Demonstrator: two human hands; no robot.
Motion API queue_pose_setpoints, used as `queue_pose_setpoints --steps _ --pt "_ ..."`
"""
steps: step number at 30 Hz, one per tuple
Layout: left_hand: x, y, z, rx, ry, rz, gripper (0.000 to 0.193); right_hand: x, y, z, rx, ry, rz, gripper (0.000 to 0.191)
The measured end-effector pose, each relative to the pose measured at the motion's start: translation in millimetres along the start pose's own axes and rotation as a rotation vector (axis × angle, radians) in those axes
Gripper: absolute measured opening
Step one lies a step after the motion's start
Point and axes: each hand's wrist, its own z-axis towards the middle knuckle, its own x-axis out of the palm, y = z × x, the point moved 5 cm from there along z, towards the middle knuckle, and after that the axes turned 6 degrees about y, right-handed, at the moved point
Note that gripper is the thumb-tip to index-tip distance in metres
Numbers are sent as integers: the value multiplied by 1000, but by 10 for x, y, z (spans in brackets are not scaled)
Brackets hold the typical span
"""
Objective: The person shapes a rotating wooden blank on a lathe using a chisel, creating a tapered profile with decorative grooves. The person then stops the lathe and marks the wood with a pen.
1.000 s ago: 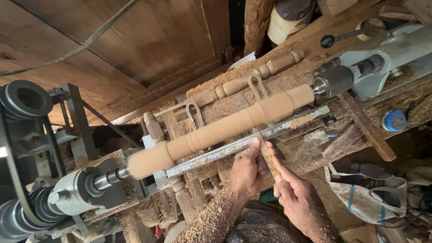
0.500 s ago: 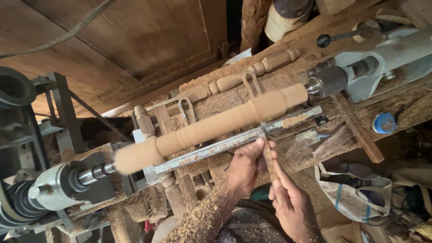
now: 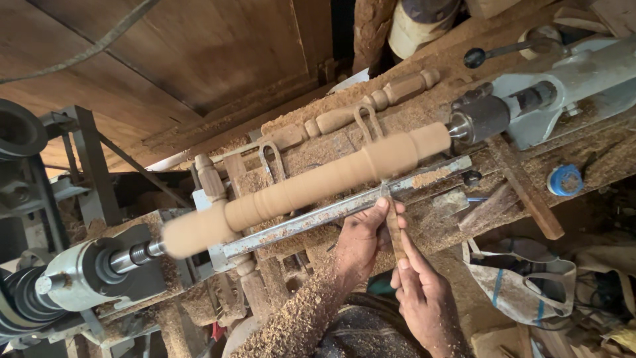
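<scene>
A wood lathe (image 3: 99,272) of grey metal runs from seven o'clock to two o'clock across the view, its bed buried in pale sawdust and curly shavings. Mounted between its two ends is a long wooden spindle (image 3: 311,185), light tan and smooth, blurred along its surface; it is round in section, thick at both ends, with shallow rings and a narrower waist cut near one o'clock of its middle. Just below it lies a long metal tool rest (image 3: 331,213), flat, rusty and dusted with wood grit, parallel to the spindle.

At six o'clock the left hand (image 3: 361,242) rests on the tool rest, its fingers curled around the upper part of a chisel (image 3: 395,229), thumb pressed against the blade. The right hand (image 3: 424,301), at five o'clock, grips the chisel's lower wooden handle with closed fingers, forefinger stretched along it. The chisel's narrow steel tip meets the spindle right above the rest. The left forearm is coated in sawdust.

Behind the spindle, at twelve o'clock, lies a finished turned baluster (image 3: 377,99) with beads and coves, half sunk in sawdust.
</scene>
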Motion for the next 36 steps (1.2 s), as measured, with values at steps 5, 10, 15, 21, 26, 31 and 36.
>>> queue_pose_setpoints --steps 5,10,15,21,26,31,36 --pt "9 15 -12 -23 -24 -8 35 -14 65 -1 31 -13 -77 51" --pt "31 24 4 -17 -46 -4 36 -62 133 13 -11 8 -167 60" --pt "42 64 8 -59 -50 -48 37 -140 190 34 -117 41 -249 56" --pt "57 64 39 -6 -25 -47 38 -224 198 91 -71 55 -304 53" --pt "47 79 50 -33 -39 -46 39 -242 237 102 -50 85 -280 55" --pt "67 47 36 -19 -46 -31 41 -263 252 113 -38 85 -317 55" --pt "84 29 14 -54 -64 -58 40 -265 193 145 -16 118 -223 56"
